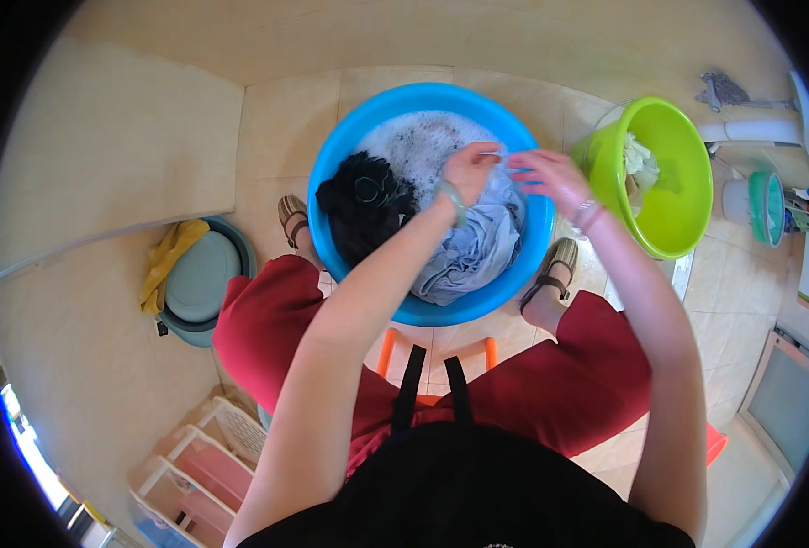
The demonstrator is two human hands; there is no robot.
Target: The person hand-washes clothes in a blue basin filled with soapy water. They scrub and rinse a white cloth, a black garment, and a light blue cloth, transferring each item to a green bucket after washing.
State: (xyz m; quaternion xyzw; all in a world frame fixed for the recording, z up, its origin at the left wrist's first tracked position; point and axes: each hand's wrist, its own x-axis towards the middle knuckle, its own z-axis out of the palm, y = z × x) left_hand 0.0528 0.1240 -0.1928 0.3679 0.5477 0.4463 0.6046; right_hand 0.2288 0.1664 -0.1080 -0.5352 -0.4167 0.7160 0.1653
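Note:
Between my feet stands a big blue basin (325, 247) of sudsy water (413, 132). Black clothing (359, 215) is heaped in its left part, and light blue-grey clothing (473, 251) lies bunched in the right part. Over the basin's far right side, my left hand (468, 178) is closed, its fingertips pinched at something small and whitish that I cannot make out. Facing it near the rim, my right hand (555, 180) has its fingers stretched out and slightly blurred, with nothing visible in them. Both hands are above the blue-grey cloth.
A lime-green basin (697, 196) with pale cloth (640, 169) inside stands at the right. Left, grey-green basins (205, 279) lean by the wall with a yellow cloth (178, 256). A white rack (212, 466) is at the lower left. Orange stool legs (386, 352) show between my knees.

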